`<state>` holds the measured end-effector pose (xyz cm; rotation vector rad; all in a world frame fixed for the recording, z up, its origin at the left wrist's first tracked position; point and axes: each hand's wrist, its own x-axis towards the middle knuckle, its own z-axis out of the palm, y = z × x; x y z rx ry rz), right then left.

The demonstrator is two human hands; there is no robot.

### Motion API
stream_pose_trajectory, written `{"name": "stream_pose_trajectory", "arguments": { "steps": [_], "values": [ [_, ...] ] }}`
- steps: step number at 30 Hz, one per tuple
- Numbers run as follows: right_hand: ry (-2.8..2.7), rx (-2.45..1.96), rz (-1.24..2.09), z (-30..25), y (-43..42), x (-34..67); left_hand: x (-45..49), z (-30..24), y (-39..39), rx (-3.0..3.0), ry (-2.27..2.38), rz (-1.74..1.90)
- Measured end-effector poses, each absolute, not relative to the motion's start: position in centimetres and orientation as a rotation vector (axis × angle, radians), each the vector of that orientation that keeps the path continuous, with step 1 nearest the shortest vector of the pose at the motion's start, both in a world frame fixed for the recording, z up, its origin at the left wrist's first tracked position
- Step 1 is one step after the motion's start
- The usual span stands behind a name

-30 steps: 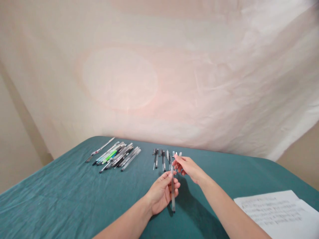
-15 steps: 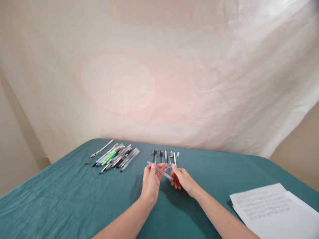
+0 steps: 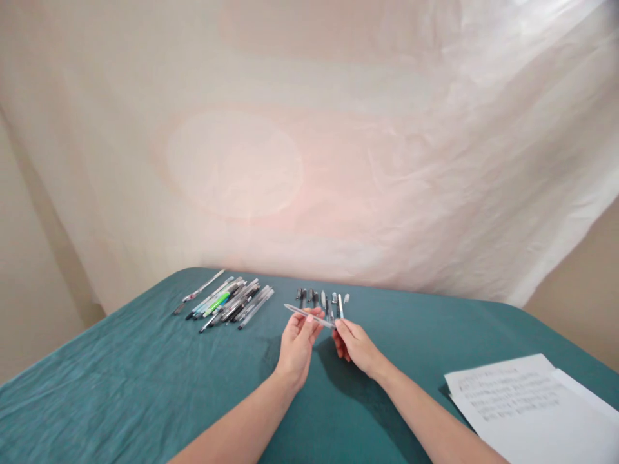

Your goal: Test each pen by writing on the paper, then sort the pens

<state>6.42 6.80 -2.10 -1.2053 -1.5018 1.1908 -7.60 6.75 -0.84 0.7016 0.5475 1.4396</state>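
Observation:
Both my hands hold one clear pen [image 3: 298, 312] above the teal tablecloth [image 3: 120, 386]. My left hand [image 3: 297, 345] pinches its middle between thumb and fingers. My right hand [image 3: 355, 345] grips its right end with closed fingers. The pen lies almost level, its tip pointing left. Just beyond my hands stands a short row of pen caps and pens [image 3: 323, 301]. A pile of several pens [image 3: 227, 301], one with a green barrel, lies to the far left.
Printed white paper sheets [image 3: 527, 403] lie at the right near the table's front edge. A pale wrinkled cloth [image 3: 309, 142] hangs behind the table. The table's rounded far edge runs just behind the pens.
The pen swung from upright in my left hand to nearly level between both hands. My right hand came down from the cap row onto the pen's end. Both hands moved slightly away from me.

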Motion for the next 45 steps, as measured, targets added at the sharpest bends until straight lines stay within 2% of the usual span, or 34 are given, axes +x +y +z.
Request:
{"name": "stream_pose_trajectory", "arguments": {
  "steps": [22, 28, 39, 45],
  "values": [
    [-1.71, -1.257, 0.514, -1.9, 6.1, 6.3, -7.4, -1.7, 7.2, 0.753, 0.612, 1.366],
    [-1.693, -1.256, 0.713, -1.8, 6.4, 6.6, -7.5, -1.7, 7.2, 0.728, 0.617, 1.356],
    [-1.65, -1.171, 0.863, -1.7, 6.6, 7.0, -7.7, -2.0, 7.5, 0.728, 0.615, 1.348],
    [-1.697, -1.18, 0.816, -1.6, 6.9, 7.2, -7.7, -1.9, 7.6, 0.707, 0.628, 1.367]
  ]
}}
